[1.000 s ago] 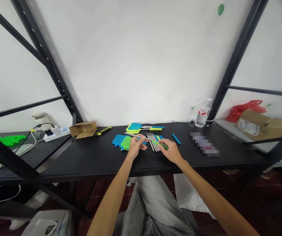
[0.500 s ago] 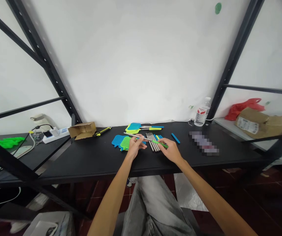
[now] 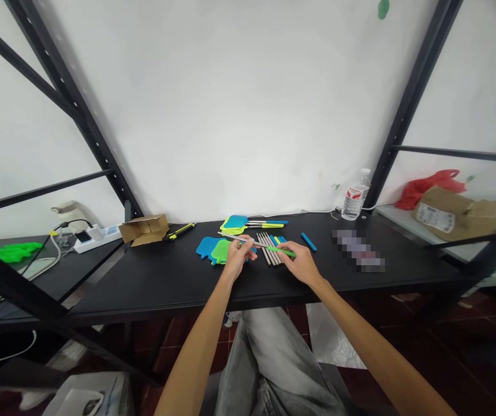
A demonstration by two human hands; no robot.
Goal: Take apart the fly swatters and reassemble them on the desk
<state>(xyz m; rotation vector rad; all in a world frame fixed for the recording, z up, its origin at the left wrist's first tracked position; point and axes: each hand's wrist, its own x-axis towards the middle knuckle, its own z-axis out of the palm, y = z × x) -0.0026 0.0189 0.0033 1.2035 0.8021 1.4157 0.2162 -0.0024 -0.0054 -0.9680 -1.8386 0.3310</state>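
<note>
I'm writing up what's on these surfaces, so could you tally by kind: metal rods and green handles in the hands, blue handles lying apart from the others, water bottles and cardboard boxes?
Held metal rod: 1
Held green handle: 1
Lone blue handle: 1
Water bottle: 1
Cardboard boxes: 2, an open box and a labelled box
Total: 6

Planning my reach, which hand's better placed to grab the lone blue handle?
Probably the right hand: nearer the lone blue handle, though holding the green handle; the left hand is farther.
</note>
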